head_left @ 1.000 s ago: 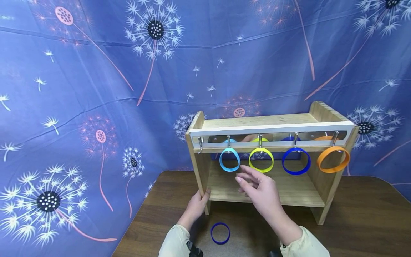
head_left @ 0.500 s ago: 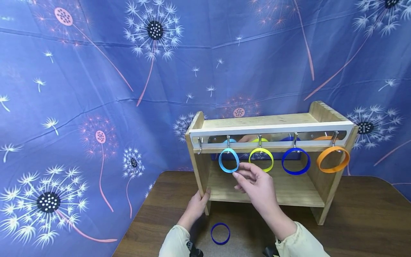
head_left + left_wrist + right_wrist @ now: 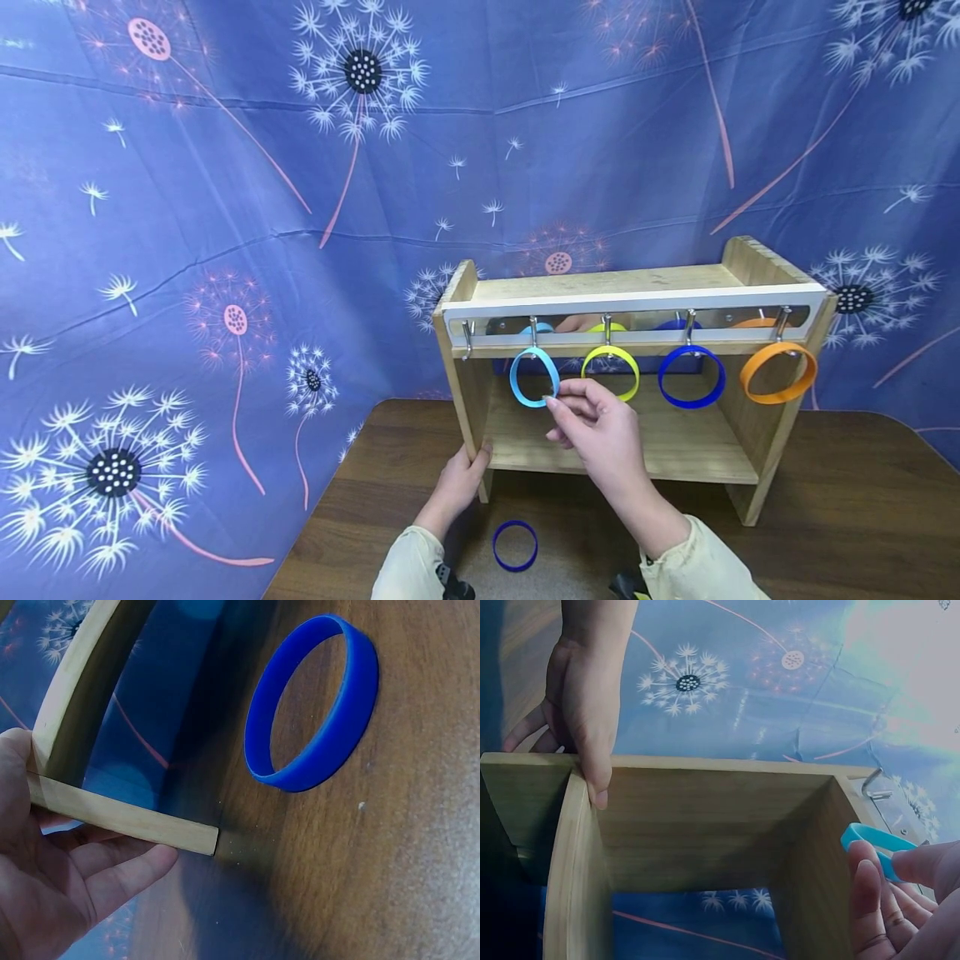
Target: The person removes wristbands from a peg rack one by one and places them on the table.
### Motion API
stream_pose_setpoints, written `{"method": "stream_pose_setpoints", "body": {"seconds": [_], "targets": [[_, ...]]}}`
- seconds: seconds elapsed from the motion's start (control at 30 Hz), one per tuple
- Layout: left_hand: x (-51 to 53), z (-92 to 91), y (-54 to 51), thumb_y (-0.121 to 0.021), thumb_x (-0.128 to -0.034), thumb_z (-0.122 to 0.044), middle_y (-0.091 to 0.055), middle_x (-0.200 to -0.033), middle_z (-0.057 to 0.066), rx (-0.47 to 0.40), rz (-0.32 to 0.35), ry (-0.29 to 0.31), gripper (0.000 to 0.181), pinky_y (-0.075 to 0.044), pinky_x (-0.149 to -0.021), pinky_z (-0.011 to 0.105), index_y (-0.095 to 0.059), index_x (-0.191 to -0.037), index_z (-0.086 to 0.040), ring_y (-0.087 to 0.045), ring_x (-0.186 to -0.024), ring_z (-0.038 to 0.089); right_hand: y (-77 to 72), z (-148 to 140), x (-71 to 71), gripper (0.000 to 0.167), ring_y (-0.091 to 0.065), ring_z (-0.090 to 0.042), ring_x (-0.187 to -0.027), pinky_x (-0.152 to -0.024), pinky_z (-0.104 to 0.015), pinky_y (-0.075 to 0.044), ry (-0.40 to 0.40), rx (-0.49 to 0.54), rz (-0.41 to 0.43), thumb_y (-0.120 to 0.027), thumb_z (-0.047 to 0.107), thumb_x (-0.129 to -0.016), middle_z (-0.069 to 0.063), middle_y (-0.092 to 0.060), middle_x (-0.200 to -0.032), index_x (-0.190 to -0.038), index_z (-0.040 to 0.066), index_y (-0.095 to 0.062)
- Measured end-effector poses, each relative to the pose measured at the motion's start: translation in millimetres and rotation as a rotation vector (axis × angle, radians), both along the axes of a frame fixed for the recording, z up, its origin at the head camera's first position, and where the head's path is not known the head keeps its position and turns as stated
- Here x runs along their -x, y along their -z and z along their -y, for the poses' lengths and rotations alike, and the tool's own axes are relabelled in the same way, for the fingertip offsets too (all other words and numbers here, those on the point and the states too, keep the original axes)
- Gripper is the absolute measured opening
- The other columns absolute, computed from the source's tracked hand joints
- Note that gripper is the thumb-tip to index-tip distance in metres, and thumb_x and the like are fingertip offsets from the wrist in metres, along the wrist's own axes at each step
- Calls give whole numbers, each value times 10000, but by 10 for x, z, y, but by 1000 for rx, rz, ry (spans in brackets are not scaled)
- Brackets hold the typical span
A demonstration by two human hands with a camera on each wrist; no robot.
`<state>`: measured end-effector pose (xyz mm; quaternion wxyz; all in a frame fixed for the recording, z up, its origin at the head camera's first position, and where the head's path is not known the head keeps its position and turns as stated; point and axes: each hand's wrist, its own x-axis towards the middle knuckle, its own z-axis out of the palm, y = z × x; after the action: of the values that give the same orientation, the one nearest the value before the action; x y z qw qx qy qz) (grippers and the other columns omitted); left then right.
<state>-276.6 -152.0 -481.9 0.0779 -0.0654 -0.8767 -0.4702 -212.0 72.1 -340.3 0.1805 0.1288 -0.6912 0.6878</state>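
A light blue ring (image 3: 514,382) hangs from the second hook of a wooden rack (image 3: 452,383); my right hand (image 3: 609,429) pinches its lower right edge between thumb and fingers. In the right wrist view the thumb and fingers of my right hand (image 3: 911,907) meet on the light blue ring (image 3: 850,836). My left hand (image 3: 459,479) grips the rack's left side panel low down, and in the left wrist view my left hand (image 3: 52,892) has its fingers around the wooden panel (image 3: 142,821). A dark blue ring (image 3: 364,697) lies on the table near it.
Yellow (image 3: 634,386), blue (image 3: 722,379) and orange (image 3: 806,379) rings hang on hooks to the right. The leftmost hook (image 3: 467,337) bears no ring. A patterned blue cloth (image 3: 337,275) stands behind the brown table (image 3: 862,500).
My right hand has moved left from beside the yellow ring and taken hold of the light blue ring, which has shifted slightly down. The left hand has stayed in place.
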Motion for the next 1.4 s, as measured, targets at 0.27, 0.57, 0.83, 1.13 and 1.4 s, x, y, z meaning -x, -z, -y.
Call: {"method": "stream_pose_setpoints", "body": {"seconds": [0.27,0.57,0.83,1.13,1.4], "targets": [[-3,0,-17,-488,-1011,-412,-549,-767,50,-8,7,5,351,-477,-679,417,-558,-951,-73,-543,-756,222,-8,-13,-17,177,-678,-201,-572,-560,-313,-559,-4,23,-36,-707,58,-891,-148,-725,-878,-1035,-22,-642],[10,11,-21,-491,-1008,-418,-580,-802,79,-13,19,14,363,-475,-669,407,-572,-1012,-65,-554,-749,218,-13,-39,-16,172,-672,-199,-552,-533,-298,-545,-4,39,-64,-698,36,-893,-67,-736,-841,-1038,-27,-631],[19,9,-21,-495,-1007,-419,-565,-772,87,-22,17,14,363,-468,-653,400,-565,-1009,-63,-547,-729,216,-40,-50,-39,185,-674,-194,-560,-540,-291,-543,-17,42,-73,-692,41,-899,-21,-737,-838,-1055,-28,-621],[18,8,-2,-499,-1007,-415,-592,-867,91,-17,10,7,359,-480,-697,429,-573,-1022,-64,-550,-797,237,-65,-53,-77,168,-677,-199,-567,-537,-285,-542,-18,50,-96,-680,41,-908,-163,-726,-919,-1050,-25,-619],[11,3,12,-496,-1003,-438,-612,-908,105,-13,15,5,387,-485,-736,462,-584,-1071,-67,-565,-836,254,-78,-61,-126,170,-672,-201,-563,-532,-284,-537,-32,41,-122,-670,36,-915,-120,-733,-910,-1055,-42,-614]]}}
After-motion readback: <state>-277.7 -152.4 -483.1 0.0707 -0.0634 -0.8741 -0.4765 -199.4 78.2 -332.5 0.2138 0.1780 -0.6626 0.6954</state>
